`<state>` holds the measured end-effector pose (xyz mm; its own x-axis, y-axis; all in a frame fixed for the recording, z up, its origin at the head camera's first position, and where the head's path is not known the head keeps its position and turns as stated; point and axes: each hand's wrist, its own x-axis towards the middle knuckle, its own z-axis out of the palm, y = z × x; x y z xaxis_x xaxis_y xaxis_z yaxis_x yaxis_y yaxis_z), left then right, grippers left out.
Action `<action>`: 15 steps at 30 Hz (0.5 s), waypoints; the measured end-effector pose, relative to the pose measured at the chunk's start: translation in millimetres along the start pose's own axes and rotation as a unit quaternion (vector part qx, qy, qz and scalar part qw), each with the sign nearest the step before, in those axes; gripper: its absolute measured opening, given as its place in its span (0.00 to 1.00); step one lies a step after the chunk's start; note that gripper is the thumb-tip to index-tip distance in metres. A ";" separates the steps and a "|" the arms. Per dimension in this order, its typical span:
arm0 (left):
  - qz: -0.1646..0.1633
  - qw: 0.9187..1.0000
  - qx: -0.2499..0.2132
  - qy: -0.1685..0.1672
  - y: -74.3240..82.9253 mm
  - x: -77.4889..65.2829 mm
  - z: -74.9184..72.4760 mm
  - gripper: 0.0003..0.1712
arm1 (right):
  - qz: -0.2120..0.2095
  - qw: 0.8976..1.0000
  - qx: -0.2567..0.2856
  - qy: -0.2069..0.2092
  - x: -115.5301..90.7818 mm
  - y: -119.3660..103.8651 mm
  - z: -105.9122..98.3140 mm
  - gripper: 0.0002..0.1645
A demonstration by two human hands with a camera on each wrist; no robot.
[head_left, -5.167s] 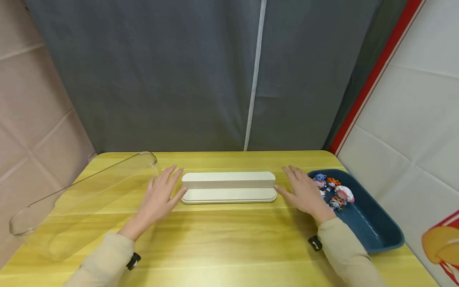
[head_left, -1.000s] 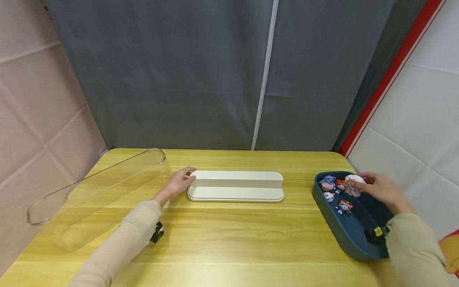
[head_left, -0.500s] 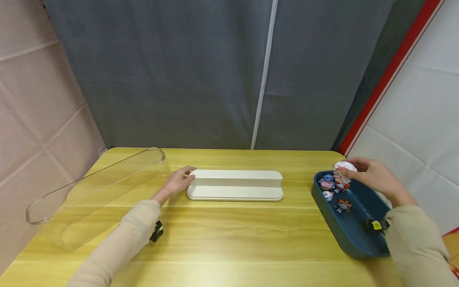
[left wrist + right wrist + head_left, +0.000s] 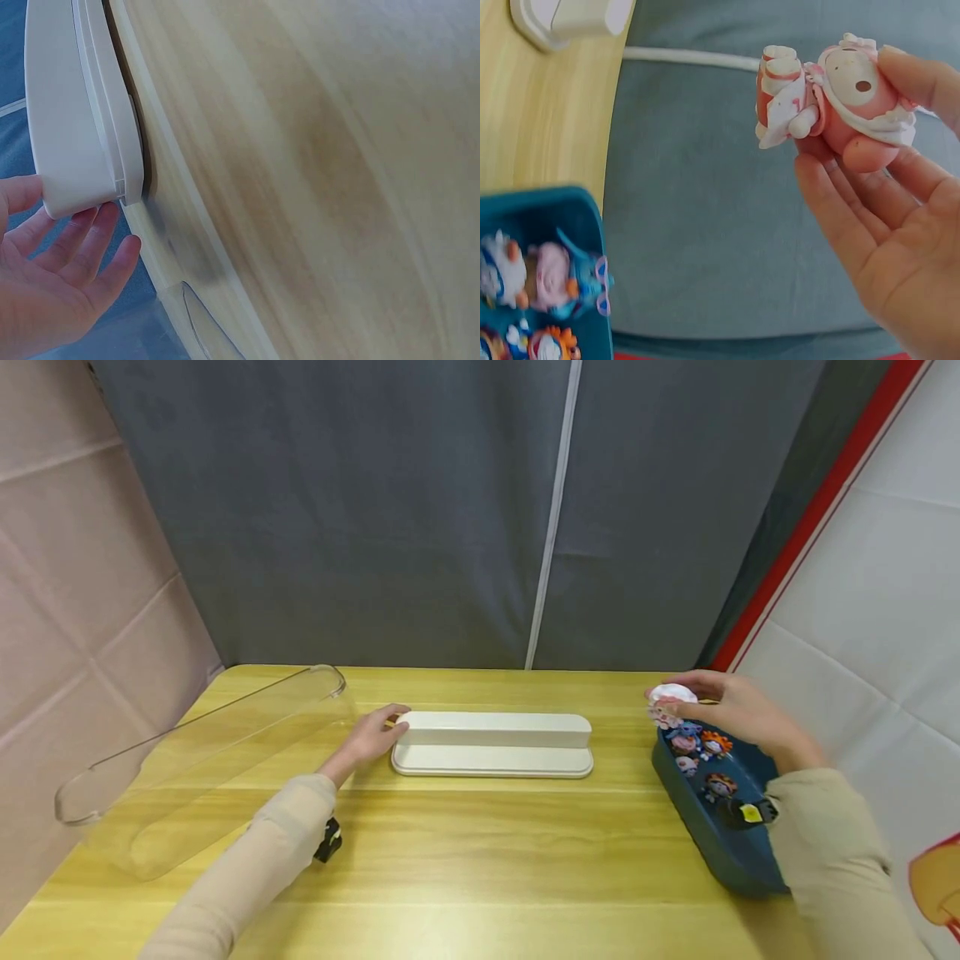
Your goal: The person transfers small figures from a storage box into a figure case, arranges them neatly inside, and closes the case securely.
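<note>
My left hand point(image 4: 365, 740) holds the left end of a white two-step display stand point(image 4: 491, 762) in the middle of the table. In the left wrist view, the thumb and bent fingers lie around the corner of the stand point(image 4: 71, 112). My right hand point(image 4: 750, 714) grips a small toy figurine point(image 4: 670, 700) above the far left corner of a dark blue tray point(image 4: 684, 818). Close up in the right wrist view, the figurine point(image 4: 847, 105) is pink with white hair and white clothing, tilted sideways between thumb and fingers. Several other figurines point(image 4: 716, 745) lie in the tray.
A long transparent cover point(image 4: 225, 752) lies slanted at the table's left. Behind the wooden table point(image 4: 480, 852) hangs a grey curtain point(image 4: 360, 527). A white wall point(image 4: 885, 602) rises at the right, close beside the tray.
The right hand has lifted the pink-and-white figurine out of the tray and carried it left and away from me. The left hand has stayed at the stand's end over the last second.
</note>
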<state>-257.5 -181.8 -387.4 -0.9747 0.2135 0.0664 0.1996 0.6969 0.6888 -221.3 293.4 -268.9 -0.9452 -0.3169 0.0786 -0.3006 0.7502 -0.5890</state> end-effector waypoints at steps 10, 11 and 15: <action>0.001 1.000 0.003 0.001 0.6 -0.7 -1.0 0.21 | -0.031 0.998 0.045 -0.009 15.9 -13.6 29.0 0.27; 0.001 1.000 0.004 0.001 0.8 -0.9 -1.0 0.21 | -0.031 0.998 0.050 -0.012 17.4 -14.5 32.2 0.27; -0.004 1.000 -0.001 -0.001 2.8 -2.1 -0.7 0.21 | -0.025 0.997 0.072 -0.032 22.8 -17.1 44.5 0.29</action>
<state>-255.0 -180.8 -385.1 -0.9761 0.2091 0.0586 0.1907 0.6968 0.6915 -232.1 247.5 -292.9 -0.9184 -0.3908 0.0618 -0.3206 0.6436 -0.6950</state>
